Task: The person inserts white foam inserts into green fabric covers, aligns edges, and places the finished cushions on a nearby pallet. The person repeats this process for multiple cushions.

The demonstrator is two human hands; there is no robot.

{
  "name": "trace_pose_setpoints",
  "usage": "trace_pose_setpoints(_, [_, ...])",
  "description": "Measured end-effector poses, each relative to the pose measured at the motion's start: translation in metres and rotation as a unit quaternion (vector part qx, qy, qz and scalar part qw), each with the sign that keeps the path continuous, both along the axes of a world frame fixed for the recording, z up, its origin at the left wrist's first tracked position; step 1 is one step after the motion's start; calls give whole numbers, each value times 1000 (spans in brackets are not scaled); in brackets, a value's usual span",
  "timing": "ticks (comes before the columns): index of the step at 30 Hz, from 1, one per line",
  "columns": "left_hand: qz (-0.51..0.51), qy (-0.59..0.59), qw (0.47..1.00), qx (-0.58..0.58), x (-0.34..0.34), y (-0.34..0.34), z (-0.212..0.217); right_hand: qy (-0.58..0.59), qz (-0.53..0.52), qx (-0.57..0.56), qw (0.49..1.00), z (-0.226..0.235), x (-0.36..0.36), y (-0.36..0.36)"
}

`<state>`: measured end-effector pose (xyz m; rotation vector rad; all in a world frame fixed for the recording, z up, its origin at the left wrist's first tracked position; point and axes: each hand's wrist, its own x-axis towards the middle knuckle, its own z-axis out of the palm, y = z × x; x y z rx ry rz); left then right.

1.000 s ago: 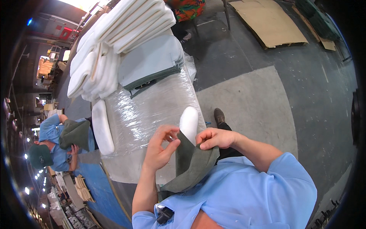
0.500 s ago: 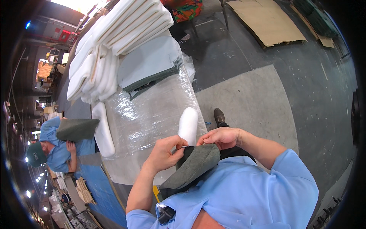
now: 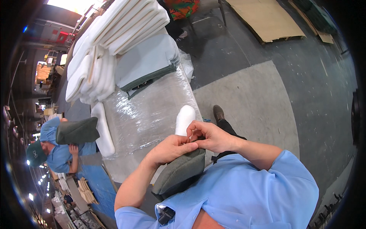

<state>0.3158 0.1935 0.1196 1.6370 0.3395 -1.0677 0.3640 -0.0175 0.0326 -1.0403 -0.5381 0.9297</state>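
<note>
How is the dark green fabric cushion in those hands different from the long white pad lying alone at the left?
The dark green fabric cushion looks darker than the long white pad. The left hand and right hand hold the cushion's upper edge, but neither touches the pad. The cushion is near the light blue shirt; the pad lies on the left of the plastic-covered table. Both look padded, with rounded edges.

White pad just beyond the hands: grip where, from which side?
I'd pinch the white pad across its narrow width at the rounded far end, coming from the table side: that end juts clear, while the left hand and right hand crowd the near part.
</note>
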Motion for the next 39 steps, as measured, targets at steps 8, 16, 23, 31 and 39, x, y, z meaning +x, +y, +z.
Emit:
trace_pose_setpoints(8, [-40, -70, 994, 76, 2, 6, 1, 292, 71, 48, 953, -40, 2, -28])
trace_pose_setpoints(16, [-74, -121, 985, 98, 7, 1, 5, 282, 52, 29, 958, -67, -30, -22])
trace_pose_setpoints(23, [-56, 66, 996, 21, 18, -4, -18, 71, -53, -49, 995, -50, -31, -22])
trace_pose_setpoints(31, [-168, -93, 980, 50, 22, -9, -13, 209, -11, 44, 977, -59, -37, -23])
trace_pose_setpoints(39, [-311, -290, 859, 285, 19, -3, -10, -248, -30, -168, 954, -46, -18, -17])
